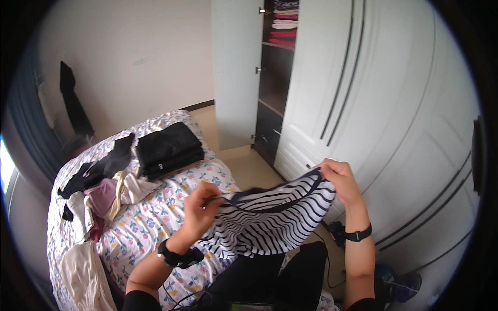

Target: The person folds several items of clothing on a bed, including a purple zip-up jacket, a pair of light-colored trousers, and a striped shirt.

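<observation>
A white and navy striped top (270,223) hangs stretched between my two hands above my lap. Its dark-edged opening faces up and gapes a little. My left hand (202,207) is closed on one end of that dark edge, over the side of the bed. At the other end, my right hand (340,179) pinches the edge and holds it slightly higher. The lower part of the cloth drapes in folds over my dark-clad legs (249,274).
On the flowered bed (155,223) sits a stack of folded black clothes (171,147). Loose clothes (106,194) lie heaped left of it, with a cream garment (88,274) nearer. A wardrobe (394,103) lines the right; its open door (236,78) reveals shelves with folded clothes (284,23).
</observation>
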{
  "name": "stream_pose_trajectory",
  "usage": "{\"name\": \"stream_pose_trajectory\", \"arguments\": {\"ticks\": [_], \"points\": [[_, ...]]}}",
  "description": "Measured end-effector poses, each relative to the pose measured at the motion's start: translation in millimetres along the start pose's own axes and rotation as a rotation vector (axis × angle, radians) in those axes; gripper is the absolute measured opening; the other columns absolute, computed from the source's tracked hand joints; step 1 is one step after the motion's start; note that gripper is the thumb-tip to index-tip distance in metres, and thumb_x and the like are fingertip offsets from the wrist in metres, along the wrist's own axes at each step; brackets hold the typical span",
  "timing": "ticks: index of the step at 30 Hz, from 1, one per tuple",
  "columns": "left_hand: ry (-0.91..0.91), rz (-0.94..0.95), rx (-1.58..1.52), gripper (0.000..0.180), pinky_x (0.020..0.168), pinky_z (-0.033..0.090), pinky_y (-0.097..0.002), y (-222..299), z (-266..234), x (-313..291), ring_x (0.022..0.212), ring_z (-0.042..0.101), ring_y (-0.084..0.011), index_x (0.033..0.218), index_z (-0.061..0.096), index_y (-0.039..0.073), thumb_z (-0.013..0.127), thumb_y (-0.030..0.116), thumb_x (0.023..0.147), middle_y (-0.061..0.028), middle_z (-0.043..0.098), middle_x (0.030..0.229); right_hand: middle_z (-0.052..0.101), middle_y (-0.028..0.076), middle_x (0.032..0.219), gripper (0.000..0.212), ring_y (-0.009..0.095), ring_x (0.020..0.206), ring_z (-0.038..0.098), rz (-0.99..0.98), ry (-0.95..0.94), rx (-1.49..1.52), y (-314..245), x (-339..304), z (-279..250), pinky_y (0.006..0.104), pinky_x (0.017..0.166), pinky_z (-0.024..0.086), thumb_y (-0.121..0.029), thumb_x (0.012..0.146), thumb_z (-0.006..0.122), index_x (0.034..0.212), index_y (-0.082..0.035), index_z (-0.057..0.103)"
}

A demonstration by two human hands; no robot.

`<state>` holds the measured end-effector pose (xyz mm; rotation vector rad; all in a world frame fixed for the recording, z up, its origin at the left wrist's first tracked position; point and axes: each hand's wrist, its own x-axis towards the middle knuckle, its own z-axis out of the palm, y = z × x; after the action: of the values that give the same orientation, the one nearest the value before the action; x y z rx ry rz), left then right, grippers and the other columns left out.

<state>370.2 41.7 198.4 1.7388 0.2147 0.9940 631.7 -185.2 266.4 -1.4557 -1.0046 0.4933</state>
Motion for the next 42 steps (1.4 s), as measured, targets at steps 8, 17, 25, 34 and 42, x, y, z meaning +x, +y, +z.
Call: {"name": "stream_pose_trajectory", "arguments": {"ticks": [8,17,25,34,42], "points": [[0.029,-0.133,-0.342,0.008,0.067,0.036,-0.0152,13,-29,33,0.073,0.046,-0.0012,0.091,0.057,0.004,0.051,-0.002,0.090,0.0047,0.054,0.080,0.061,0.001,0.080,0.038,0.010,0.084,0.055,0.038,-0.237,0.092,-3,-3,8,0.0225,0.081,0.045,-0.033,0.095,0.052,0.105,0.001,0.067],[0.004,-0.018,-0.195,0.006,0.066,0.036,-0.0157,45,-60,49,0.070,0.045,-0.0013,0.092,0.056,0.005,0.051,0.002,0.092,0.0055,0.053,0.079,0.065,0.004,0.091,0.036,0.012,0.080,0.058,-0.228,-0.285,-0.314,-21,-4,28,0.0228,0.074,0.046,-0.001,0.071,0.075,0.106,-0.004,0.068],[0.009,0.043,-0.019,0.009,0.068,0.037,-0.0152,81,-95,52,0.075,0.048,-0.0020,0.092,0.056,0.003,0.049,-0.003,0.090,0.0033,0.053,0.082,0.065,0.009,0.073,0.017,0.017,0.061,0.058,-0.432,-0.094,-0.513,-42,20,51,0.0276,0.055,0.043,-0.005,0.076,0.071,0.093,-0.002,0.070],[0.078,0.069,0.352,0.006,0.066,0.042,-0.0159,123,-153,73,0.073,0.052,-0.0028,0.090,0.058,0.000,0.052,-0.002,0.089,0.0026,0.058,0.079,0.067,0.011,0.074,0.012,0.025,0.063,0.065,-0.965,-0.024,-1.052,-102,65,89,0.0305,0.053,0.050,-0.014,0.083,0.064,0.091,-0.004,0.063],[-0.025,0.255,0.752,0.018,0.070,0.047,-0.0206,186,-199,66,0.074,0.056,-0.0086,0.088,0.060,-0.002,0.060,-0.013,0.074,-0.0027,0.058,0.079,0.052,0.012,0.057,0.020,0.029,0.053,0.055,-1.128,0.397,-0.825,-166,93,106,0.0351,0.047,0.041,-0.022,0.092,0.055,0.081,-0.006,0.051]]}}
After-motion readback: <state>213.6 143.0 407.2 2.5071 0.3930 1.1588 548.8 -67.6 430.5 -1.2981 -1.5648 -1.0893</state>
